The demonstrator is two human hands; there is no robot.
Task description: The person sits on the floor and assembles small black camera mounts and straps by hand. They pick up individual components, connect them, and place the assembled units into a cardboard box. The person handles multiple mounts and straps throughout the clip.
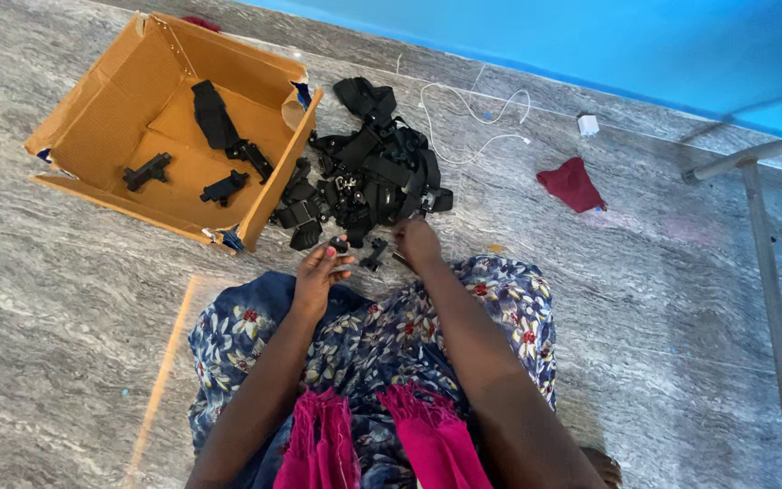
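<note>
Nearest, a floral blue cloth lap [382, 335] with fringed pink fabric; just past it the left hand [319, 272] pinches a small black plastic clip [339, 245], while the right hand [416, 243] closes on another hard black piece, hidden by its fingers. Beyond, a tangled heap of black webbing straps and buckles [368, 172] lies on the veined grey stone floor [74, 308], touching the open brown cardboard box [174, 136].

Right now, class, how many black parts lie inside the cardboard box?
3. In the cardboard box: a long strap piece near its back, a clip at left, and a smaller clip toward the front. None seems hidden.
</note>
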